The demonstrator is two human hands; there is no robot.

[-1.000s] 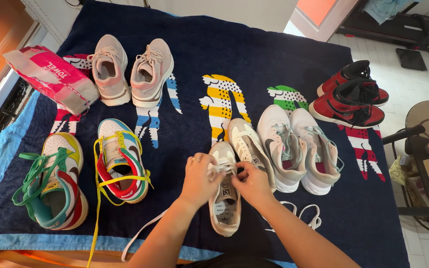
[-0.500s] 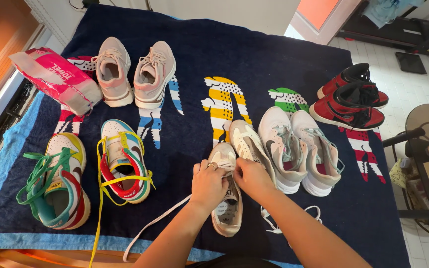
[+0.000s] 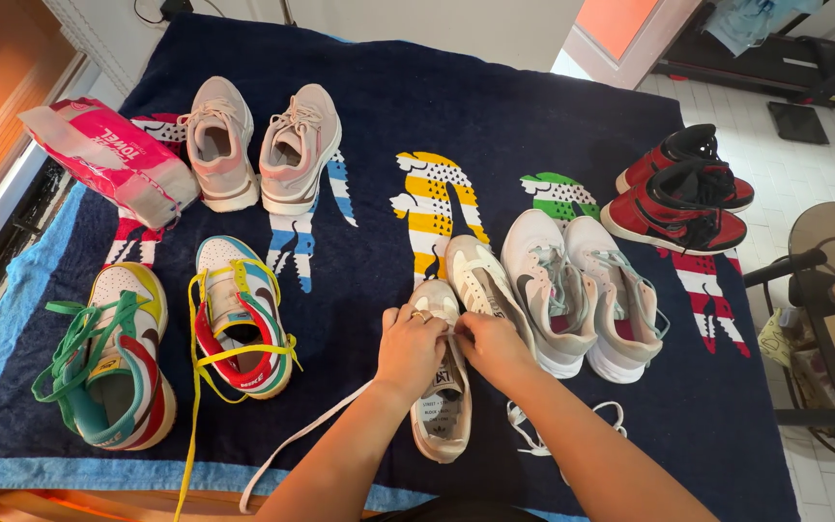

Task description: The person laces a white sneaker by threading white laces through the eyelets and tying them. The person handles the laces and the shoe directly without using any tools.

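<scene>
— Status of hands?

— I am pinching the white lace (image 3: pixel 294 440) with my left hand (image 3: pixel 408 350) and right hand (image 3: pixel 491 348), both closed over the beige sneaker (image 3: pixel 440 387), lower centre of the frame, on the navy towel (image 3: pixel 379 106).

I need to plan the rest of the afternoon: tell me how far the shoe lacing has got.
Looks done: the pale pink pair and the red and black pair are laced. In hand: both hands, left hand and right hand, work the white lace at the beige shoe. Left: its partner; the colourful pair has loose laces.
</scene>
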